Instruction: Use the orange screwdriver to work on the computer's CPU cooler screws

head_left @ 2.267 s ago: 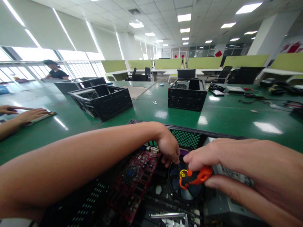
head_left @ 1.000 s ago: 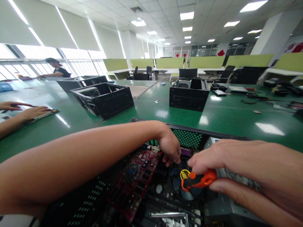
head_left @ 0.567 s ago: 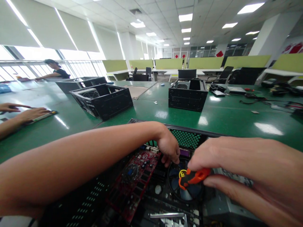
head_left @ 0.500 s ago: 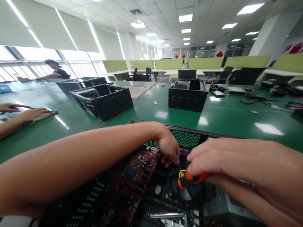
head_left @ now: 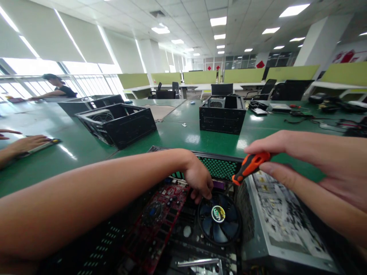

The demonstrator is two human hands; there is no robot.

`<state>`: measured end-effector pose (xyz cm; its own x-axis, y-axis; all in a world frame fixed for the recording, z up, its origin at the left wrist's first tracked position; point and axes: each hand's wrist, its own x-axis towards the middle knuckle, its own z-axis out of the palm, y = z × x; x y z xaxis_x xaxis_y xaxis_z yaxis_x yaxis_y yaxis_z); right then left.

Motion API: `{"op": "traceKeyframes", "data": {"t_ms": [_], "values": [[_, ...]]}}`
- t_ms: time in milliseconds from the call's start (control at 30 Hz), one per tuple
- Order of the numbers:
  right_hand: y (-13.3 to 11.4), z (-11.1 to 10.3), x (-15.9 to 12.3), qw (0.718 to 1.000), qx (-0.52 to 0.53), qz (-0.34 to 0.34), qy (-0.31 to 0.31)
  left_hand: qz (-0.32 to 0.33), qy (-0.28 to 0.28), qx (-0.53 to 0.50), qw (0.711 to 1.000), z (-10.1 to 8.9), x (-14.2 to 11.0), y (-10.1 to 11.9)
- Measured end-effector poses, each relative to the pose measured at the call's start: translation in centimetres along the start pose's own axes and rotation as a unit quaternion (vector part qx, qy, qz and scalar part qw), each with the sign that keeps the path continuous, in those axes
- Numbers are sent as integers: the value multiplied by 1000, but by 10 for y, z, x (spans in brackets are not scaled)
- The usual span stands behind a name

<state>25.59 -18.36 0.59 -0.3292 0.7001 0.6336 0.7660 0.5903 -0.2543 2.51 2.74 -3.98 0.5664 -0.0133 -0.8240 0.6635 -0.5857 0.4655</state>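
Note:
My right hand (head_left: 309, 172) pinches an orange and black screwdriver (head_left: 250, 166) by its handle, raised above the power supply (head_left: 289, 214); no shaft shows. Inside the open computer case (head_left: 218, 164), my left hand (head_left: 199, 177) hangs with curled, closed fingers by the upper left rim of the CPU cooler fan (head_left: 220, 219). What its fingertips grip, if anything, is hidden. A red graphics card (head_left: 159, 221) lies beneath my left wrist, left of the fan. A metal lever or bracket (head_left: 200, 262) shows at the bottom edge.
Two black computer cases (head_left: 126, 126) (head_left: 94, 103) stand at the left of the green table (head_left: 177, 133), another case (head_left: 222, 116) straight ahead. Cables (head_left: 323, 122) and parts lie at the right. Another person's hand (head_left: 28, 144) is at the left edge; a person (head_left: 60, 88) sits farther back.
My right hand has lifted the screwdriver from over the fan, up and right, uncovering the fan and power supply. My left hand stays by the fan. The view has shifted slightly.

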Motion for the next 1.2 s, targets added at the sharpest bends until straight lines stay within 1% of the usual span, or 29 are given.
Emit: {"op": "traceKeyframes", "data": {"t_ms": [33, 133, 233, 300, 533, 767, 967, 1200], "values": [[5, -1, 1, 1000, -13, -5, 6, -5, 2, 3, 1000, 0, -1, 2], [12, -5, 7, 999, -36, -26, -10, -17, 2, 10, 1000, 0, -5, 8], [9, -9, 14, 997, -39, -54, -40, -21, -1, 6, 1000, 2, -10, 13], [5, -7, 17, 996, -39, -61, -51, -20, 1, 1, 1000, 3, -11, 13], [4, 6, 24, 996, -40, -50, -61, -15, 1, 8, 1000, 4, -13, 8], [4, 9, 26, 996, -27, -48, -71, -6, 8, 2, 1000, 4, -10, 3], [7, 11, 27, 995, -16, -44, -85, -8, 9, 2, 1000, 4, -9, 6], [7, 19, 17, 998, -8, -3, -65, -17, -1, 12, 1000, 3, -8, 7]]}}
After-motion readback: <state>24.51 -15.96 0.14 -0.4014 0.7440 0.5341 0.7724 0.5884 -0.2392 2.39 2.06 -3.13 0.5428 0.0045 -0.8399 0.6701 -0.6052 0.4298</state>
